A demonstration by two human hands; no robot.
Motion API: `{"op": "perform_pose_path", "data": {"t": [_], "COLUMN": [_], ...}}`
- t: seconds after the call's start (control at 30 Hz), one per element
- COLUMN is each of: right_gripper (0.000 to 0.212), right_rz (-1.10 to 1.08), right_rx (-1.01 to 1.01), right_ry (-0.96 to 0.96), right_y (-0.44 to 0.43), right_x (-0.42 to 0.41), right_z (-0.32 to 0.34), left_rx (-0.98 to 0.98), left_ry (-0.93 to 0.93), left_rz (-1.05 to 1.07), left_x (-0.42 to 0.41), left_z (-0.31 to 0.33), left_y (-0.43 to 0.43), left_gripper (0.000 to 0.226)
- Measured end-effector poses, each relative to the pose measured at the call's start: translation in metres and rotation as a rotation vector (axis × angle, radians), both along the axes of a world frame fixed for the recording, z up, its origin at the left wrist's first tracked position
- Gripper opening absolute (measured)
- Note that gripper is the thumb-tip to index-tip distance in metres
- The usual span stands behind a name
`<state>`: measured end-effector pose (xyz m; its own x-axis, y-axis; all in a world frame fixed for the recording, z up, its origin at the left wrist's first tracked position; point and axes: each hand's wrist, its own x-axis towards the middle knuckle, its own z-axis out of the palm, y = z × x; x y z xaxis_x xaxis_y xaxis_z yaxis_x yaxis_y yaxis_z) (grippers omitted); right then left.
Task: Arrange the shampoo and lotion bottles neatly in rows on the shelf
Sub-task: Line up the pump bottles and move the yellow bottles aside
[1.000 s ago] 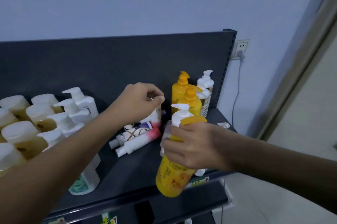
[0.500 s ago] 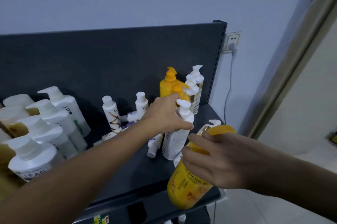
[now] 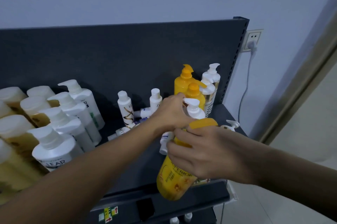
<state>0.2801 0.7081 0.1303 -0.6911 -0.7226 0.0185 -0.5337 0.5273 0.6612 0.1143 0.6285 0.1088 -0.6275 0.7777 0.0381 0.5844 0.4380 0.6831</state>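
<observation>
Head view mid-sorting: right hand (image 3: pixel 209 152) wrapped round big yellow bottle (image 3: pixel 175 174) off shelf (image 3: pixel 217 114) front edge, left hand (image 3: pixel 173 112) closed on white pump bottle (image 3: pixel 194 109) standing mid-shelf; next, likely parking both upright in rows

Three yellow pump bottles (image 3: pixel 182 85) are visible. White pump bottles on the left (image 3: pixel 80 101) number four — two small white bottles (image 3: pixel 125 108) stand upright.
</observation>
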Motion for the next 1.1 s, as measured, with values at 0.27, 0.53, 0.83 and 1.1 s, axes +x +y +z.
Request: {"op": "perform_pose_path", "data": {"t": [0.27, 0.53, 0.83, 1.1], "right_gripper": [0.030, 0.019, 0.035, 0.019], "right_rz": [0.120, 0.139, 0.045, -0.789], "right_rx": [-0.010, -0.013, 0.098, -1.118], "right_ry": [0.059, 0.016, 0.147, 0.359], "right_y": [-0.017, -0.031, -0.030, 0.062], "right_x": [-0.068, -0.093, -0.065, 0.002], "right_z": [-0.023, -0.032, -0.046, -0.058], "left_rx": [0.101, 0.160, 0.046, -0.062], "left_ry": [-0.332, -0.150, -0.008, 0.148], "left_rz": [0.069, 0.150, 0.061, 0.052], "left_x": [-0.042, -0.050, -0.024, -0.009], "left_z": [0.019, 0.023, 0.034, 0.058], "left_y": [-0.050, -0.078, -0.077, -0.071], "left_gripper": [0.041, 0.027, 0.031, 0.028]}}
